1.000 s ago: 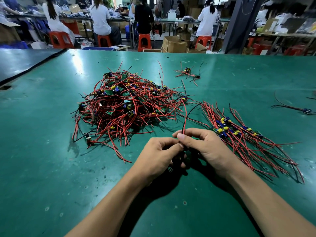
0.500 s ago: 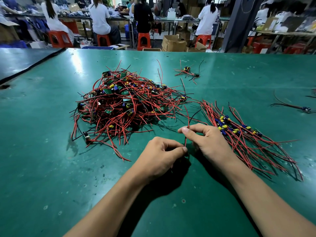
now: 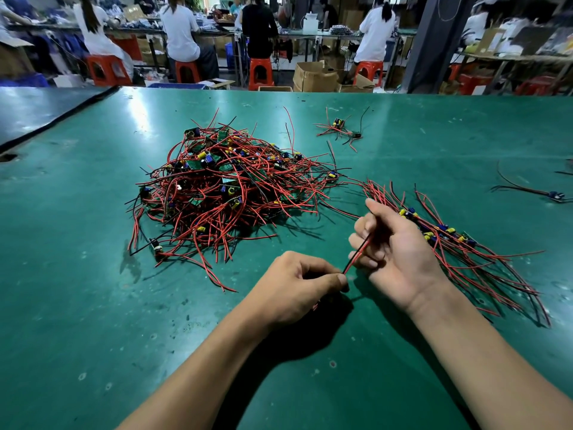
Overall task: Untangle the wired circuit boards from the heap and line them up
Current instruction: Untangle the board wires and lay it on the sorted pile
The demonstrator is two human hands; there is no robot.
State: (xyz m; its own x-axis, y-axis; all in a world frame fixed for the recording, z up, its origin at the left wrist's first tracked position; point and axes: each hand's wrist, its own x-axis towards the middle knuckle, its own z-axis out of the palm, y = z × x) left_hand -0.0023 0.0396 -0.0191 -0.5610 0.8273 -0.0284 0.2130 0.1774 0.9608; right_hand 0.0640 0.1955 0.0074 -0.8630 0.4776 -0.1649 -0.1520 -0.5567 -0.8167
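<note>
Seen from the head camera, a wide dark-green desk [image 3: 93,274] with a scuffed surface carries a tangled heap [image 3: 229,187] of small green circuit boards with yellow and blue parts and long red and black wires, lying left of centre. To its right, near it but joined only by a few stray wire ends, lies a slanting row [image 3: 449,240] of the same wired boards, set side by side with their wires running roughly parallel toward the near right. In front of both, the two hands are close together on a thin red-and-black wire pair [image 3: 356,254] that runs straight between them above the desk. The left hand [image 3: 305,287] is closed, its thumb and forefinger pinching the lower end of the pair. The right hand [image 3: 400,252] has its fingers curled round the upper part of the pair and overlaps the near-left edge of the row. The board belonging to this pair cannot be made out. Farther back a small loose cluster of wired boards [image 3: 339,128] lies alone, and a single wired board [image 3: 555,195] lies at the far right edge. Beyond the desk, people in white and black tops sit on red plastic stools [image 3: 260,72], with brown cardboard boxes [image 3: 313,77] on the floor.
</note>
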